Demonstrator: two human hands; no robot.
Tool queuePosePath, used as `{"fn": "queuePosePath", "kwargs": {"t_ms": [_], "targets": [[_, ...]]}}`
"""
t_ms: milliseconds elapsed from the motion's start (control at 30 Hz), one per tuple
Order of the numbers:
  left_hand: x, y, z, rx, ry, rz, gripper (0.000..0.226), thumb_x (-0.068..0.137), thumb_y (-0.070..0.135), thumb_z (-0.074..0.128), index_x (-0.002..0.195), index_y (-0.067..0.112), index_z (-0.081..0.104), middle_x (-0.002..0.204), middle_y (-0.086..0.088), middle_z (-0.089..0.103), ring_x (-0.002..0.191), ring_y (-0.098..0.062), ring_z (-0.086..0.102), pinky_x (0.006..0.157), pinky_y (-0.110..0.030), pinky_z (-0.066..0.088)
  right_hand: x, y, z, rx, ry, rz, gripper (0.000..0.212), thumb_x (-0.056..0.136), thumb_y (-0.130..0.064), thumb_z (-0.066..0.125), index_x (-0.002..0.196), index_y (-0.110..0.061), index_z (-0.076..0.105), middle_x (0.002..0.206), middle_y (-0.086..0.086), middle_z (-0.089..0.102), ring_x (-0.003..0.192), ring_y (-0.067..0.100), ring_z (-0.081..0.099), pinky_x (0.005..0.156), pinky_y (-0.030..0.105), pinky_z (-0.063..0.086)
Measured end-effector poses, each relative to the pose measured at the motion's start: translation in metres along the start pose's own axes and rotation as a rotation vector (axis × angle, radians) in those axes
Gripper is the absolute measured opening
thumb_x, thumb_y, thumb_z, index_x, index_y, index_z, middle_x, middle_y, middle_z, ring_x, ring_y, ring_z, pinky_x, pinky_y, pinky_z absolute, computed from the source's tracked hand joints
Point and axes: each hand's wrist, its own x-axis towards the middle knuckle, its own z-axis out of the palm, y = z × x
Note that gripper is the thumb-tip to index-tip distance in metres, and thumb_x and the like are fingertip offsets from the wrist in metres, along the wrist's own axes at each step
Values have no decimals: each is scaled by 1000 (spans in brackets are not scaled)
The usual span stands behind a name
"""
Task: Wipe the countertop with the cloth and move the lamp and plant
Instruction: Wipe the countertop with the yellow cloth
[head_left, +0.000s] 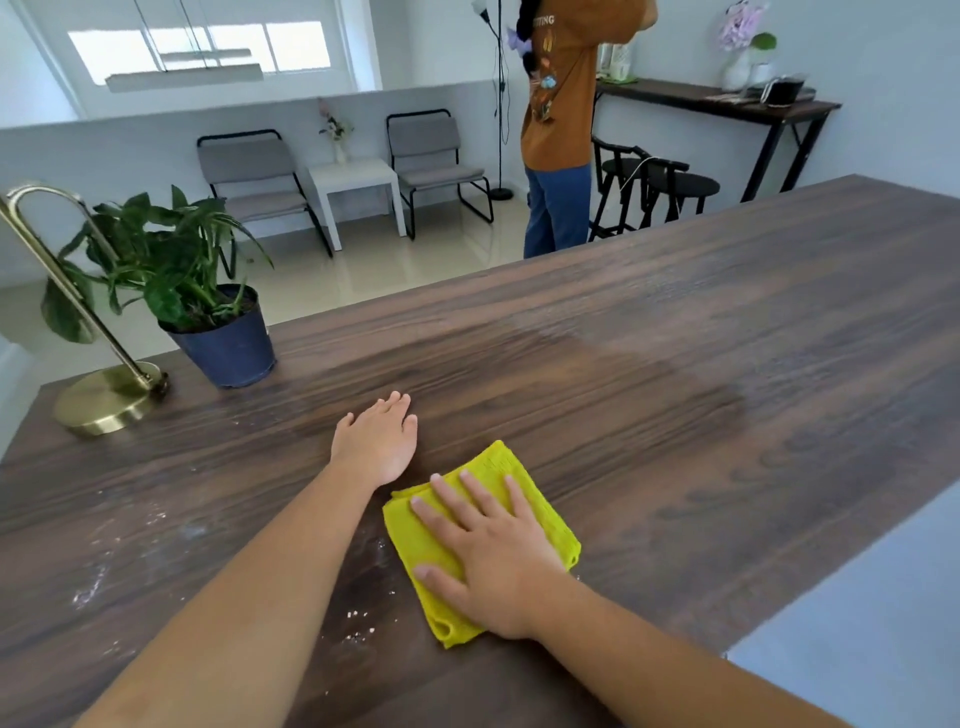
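Head view, one frame; landmark for all places is the yellow cloth (480, 540).

Cloth: folded microfibre pad, soft and light, lying flat on the wooden countertop (675, 364). Right hand (498, 561) spread flat on top of it, fingers open, pressing down rather than pinching. Likely to slide easily under palm pressure; a flat palm is the fitting hold.

Left hand (376, 441): just beyond and left of the cloth, open, palm down on the bare wood, holding nothing.

Crumbs and white powder (104, 566): scattered left of and nearer than the cloth, some specks close against its near-left edge. Not yet wiped.

Damp-looking darker band (597, 374): beyond the cloth and to its right, probably already wiped.

Potted plant (208, 306): well beyond and left of the cloth; leafy, in a dark blue plastic-looking pot. Judged fairly light but top-heavy; take it by the pot wall, not the stems.

Brass lamp (104, 395): furthest left, just beside the pot. Round base looks heavy, thin tilted stem. Grip low on the stem or under the base.

Room: pale tiled floor, two grey chairs (343, 171) with a white side table between, a person standing beyond the counter's far edge.
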Motion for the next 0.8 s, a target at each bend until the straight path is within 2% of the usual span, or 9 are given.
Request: {"fn": "queuePosePath", "kwargs": {"t_ms": [67, 133, 200, 300, 400, 500, 667, 733, 800], "targets": [[-4, 1, -3, -13, 13, 3, 50, 101, 31, 19, 149, 21, 26, 160, 5, 19, 146, -11, 19, 118, -41, 14, -4, 14, -4, 14, -13, 8, 85, 70, -75, -10, 149, -43, -3, 160, -14, -11, 148, 14, -12, 115, 50, -12], [-14, 3, -3, -36, 54, -8, 49, 101, 32, 20, 147, 20, 32, 159, 4, 22, 145, -12, 21, 118, -41, 13, -10, 49, -7, -10, 17, 111, 89, 65, -77, -14, 148, -45, -3, 160, -16, -10, 148, 13, -9, 117, 49, -6], [-29, 8, 0, -66, 102, -13, 48, 101, 32, 22, 146, 20, 34, 159, 5, 21, 146, -11, 19, 119, -41, 11, -24, 109, -11, -45, 71, 302, 78, 77, -78, -2, 148, -46, -3, 160, -16, -9, 149, 13, -5, 117, 50, 1], [-55, 22, 8, -110, 105, 33, 47, 101, 32, 23, 147, 21, 32, 159, 6, 20, 147, -9, 14, 119, -40, 5, -54, 193, -24, -16, 64, 593, 64, 92, -64, 20, 149, -44, 0, 161, -14, -8, 149, 14, -3, 118, 53, 5], [-77, 36, 16, -92, 76, 72, 47, 102, 31, 22, 147, 22, 31, 158, 8, 23, 147, -8, 14, 119, -39, 3, -64, 207, -28, -16, 53, 672, 65, 92, -62, 19, 150, -40, -1, 162, -11, -7, 149, 17, -3, 117, 56, 6], [-93, 42, 18, -35, 83, 50, 47, 100, 23, 24, 147, 23, 31, 158, 7, 24, 146, -8, 18, 118, -37, 7, -55, 144, -18, -12, 80, 547, 67, 93, -62, 18, 151, -36, -1, 162, -8, -9, 149, 20, -5, 117, 56, 3], [-111, 48, 14, 25, 105, -48, 47, 98, 17, 26, 144, 22, 37, 155, 5, 32, 145, -10, 23, 114, -34, 16, -66, -10, 11, -15, 11, -43, 67, 92, -62, 16, 151, -36, -4, 161, -8, -9, 149, 21, -9, 115, 55, -10], [-116, 48, 14, 74, 95, -47, 48, 98, 18, 26, 145, 22, 36, 155, 6, 32, 145, -10, 21, 115, -35, 14, -74, -10, 13, -9, 4, -114, 68, 88, -65, 11, 150, -39, -3, 161, -11, -7, 149, 18, -9, 115, 52, -11], [-121, 48, 15, 79, 85, -54, 48, 99, 20, 26, 146, 22, 34, 155, 7, 31, 146, -11, 19, 117, -38, 11, -83, 28, 11, -9, 37, -52, 76, 77, -68, -1, 149, -44, -2, 160, -15, -9, 149, 15, -9, 116, 51, -8]]}}
